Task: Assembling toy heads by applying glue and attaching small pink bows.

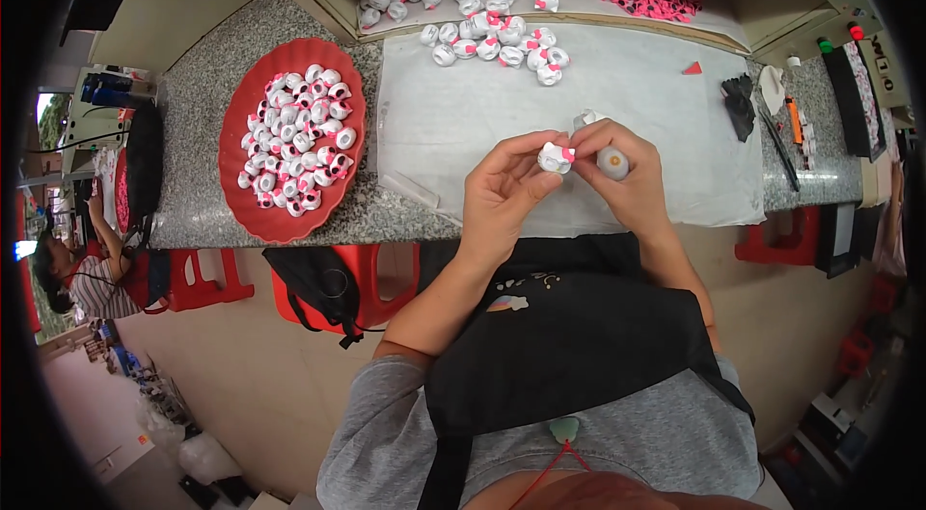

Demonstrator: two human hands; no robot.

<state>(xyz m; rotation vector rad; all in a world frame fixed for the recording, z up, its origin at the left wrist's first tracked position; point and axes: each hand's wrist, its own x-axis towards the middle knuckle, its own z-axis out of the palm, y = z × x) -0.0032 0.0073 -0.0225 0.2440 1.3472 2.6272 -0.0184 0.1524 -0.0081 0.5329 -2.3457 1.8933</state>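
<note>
My left hand (509, 187) pinches a small white figure head (555, 158) with a pink bow between thumb and fingertips. My right hand (622, 173) is close beside it, its fingers closed round a slim pale bottle (612, 162) whose round end shows an orange-brown spot. The right fingertips are next to the bow side of the head; whether they touch it I cannot tell. Just beyond the right fingers is another whitish item (587, 119), partly hidden. Both hands are above a white sheet (453, 134) on the speckled worktop.
At the left stands a red scalloped tray (231, 129) full of similar white-and-pink heads. More heads (502, 33) and a pile of pink pieces (651, 1) fill the shelf at the back. A black crumpled item (739, 107), a dark pen-like tool (779, 151) and an orange cutter (794, 121) are at the right.
</note>
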